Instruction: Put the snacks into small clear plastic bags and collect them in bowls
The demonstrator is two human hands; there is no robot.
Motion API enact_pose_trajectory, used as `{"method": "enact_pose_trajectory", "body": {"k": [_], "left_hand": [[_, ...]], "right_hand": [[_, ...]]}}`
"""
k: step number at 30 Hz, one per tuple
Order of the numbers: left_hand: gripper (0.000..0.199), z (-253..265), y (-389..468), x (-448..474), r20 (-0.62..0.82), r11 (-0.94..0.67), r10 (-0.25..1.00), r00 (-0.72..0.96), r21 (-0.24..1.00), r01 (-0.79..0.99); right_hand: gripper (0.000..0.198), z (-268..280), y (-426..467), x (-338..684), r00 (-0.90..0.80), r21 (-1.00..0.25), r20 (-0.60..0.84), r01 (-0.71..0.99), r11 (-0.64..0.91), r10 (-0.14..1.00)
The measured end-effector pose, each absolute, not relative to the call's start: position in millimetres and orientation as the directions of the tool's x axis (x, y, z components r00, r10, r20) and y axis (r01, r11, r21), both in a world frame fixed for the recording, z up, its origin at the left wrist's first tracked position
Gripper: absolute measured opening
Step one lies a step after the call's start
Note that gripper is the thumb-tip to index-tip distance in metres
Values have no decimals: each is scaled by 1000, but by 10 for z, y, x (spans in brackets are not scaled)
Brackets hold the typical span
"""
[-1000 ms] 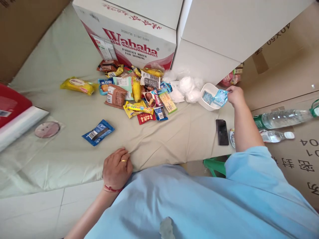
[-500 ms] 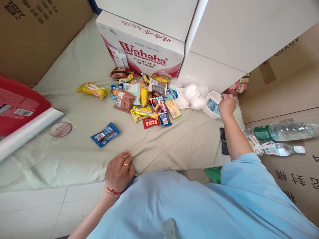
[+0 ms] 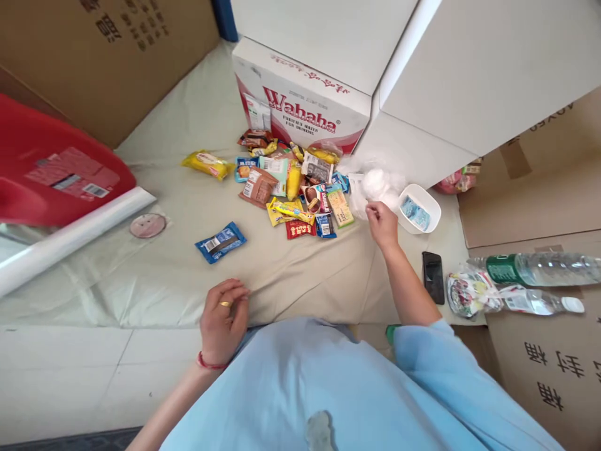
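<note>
I'm watching the risk: a low swing of the curled right hand [image 3: 382, 225], its grip hiding whether it holds anything, could knock the rounded white plastic tub [image 3: 435, 207] and spill the light-blue printed packaging [image 3: 416, 213] inside. The left hand [image 3: 225, 319] lies released at the edge of the beige cloth-covered tabletop [image 3: 291, 275]. Half a second ago the right was at the tub; now it's beside the clear-bagged, round white bundles [image 3: 374, 183].
</note>
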State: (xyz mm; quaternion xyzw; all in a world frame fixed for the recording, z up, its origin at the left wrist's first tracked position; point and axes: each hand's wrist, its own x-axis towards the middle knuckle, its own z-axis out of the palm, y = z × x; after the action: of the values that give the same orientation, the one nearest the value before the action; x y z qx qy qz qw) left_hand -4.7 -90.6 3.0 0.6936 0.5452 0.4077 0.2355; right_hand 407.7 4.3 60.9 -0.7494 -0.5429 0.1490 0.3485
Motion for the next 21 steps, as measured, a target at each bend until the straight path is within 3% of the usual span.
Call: {"method": "enact_pose_trajectory", "body": {"k": [2, 4, 6, 8, 11, 15, 17, 21], "left_hand": [[19, 183, -902, -19, 95, -97, 995, 28, 881, 463], [33, 348, -851, 91, -183, 144, 976, 116, 948, 285], [50, 500, -764, 303, -378, 383, 878, 293, 923, 42], [61, 610, -663, 591, -438, 548, 764, 475, 829, -116], [72, 644, -521, 1021, -341, 473, 769, 540, 873, -122], [49, 524, -409, 1273, -343, 437, 829, 443, 890, -130], [45, 469, -396, 1248, -383, 480, 842, 380, 853, -204], [45, 458, -415, 1106, -470, 595, 802, 368, 682, -426]], "right_hand": [[26, 635, -259, 3909, 533, -946, 46, 295, -135, 845], [36, 661, -569, 3644, 535, -983, -181, -77, -166, 825], [40, 676, -826, 3325, 477, -949, -304, -231, -216, 825], [37, 684, -1000, 3029, 434, -953, -296, -197, -231, 851], [30, 704, -1120, 2781, 305, -978, -203, -10, -209, 930], [26, 716, -1145, 2865, 348, -979, -93, 139, -150, 933], [26, 699, -1153, 2969, 406, -982, -114, 92, -164, 907], [29, 630, -1189, 3042, 395, -960, -272, -176, -218, 877]]}}
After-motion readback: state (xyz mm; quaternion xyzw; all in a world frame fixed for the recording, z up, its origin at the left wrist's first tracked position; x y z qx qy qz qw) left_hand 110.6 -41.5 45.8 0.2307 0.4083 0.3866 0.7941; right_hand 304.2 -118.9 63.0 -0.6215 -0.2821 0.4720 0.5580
